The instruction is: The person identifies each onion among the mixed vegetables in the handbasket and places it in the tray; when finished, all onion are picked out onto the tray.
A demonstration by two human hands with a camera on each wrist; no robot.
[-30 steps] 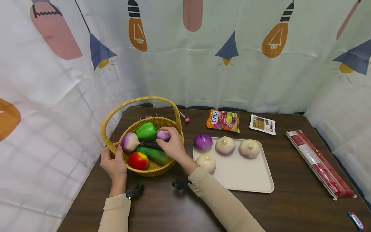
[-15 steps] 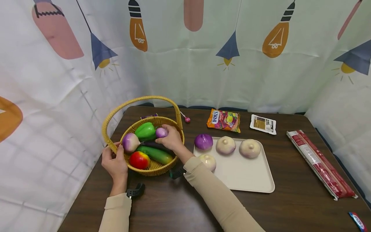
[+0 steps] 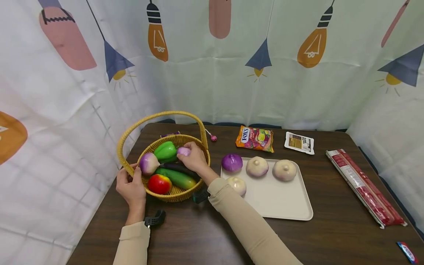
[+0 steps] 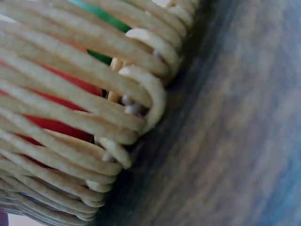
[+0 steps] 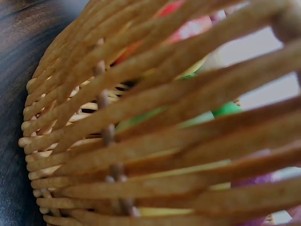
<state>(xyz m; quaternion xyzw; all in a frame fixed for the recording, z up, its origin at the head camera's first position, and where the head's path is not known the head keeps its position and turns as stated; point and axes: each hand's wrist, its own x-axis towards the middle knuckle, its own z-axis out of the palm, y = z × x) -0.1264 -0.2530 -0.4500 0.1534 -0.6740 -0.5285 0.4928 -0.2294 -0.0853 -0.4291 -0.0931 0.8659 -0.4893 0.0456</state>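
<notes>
A yellow wicker basket with a tall handle stands on the left of the dark table. It holds a green pepper, a purple-white turnip, a red apple, a cucumber, a dark eggplant and a small purple onion. My right hand reaches into the basket and grips the small purple onion. My left hand holds the basket's left rim. Both wrist views show only the basket weave up close.
A cream tray right of the basket carries a purple onion and three pale onions. Behind it lie a candy bag, a white packet and a lollipop. A long red package lies at the right.
My right hand has moved farther back in the basket, carrying the small purple onion toward the green pepper. The left hand stays on the rim.
</notes>
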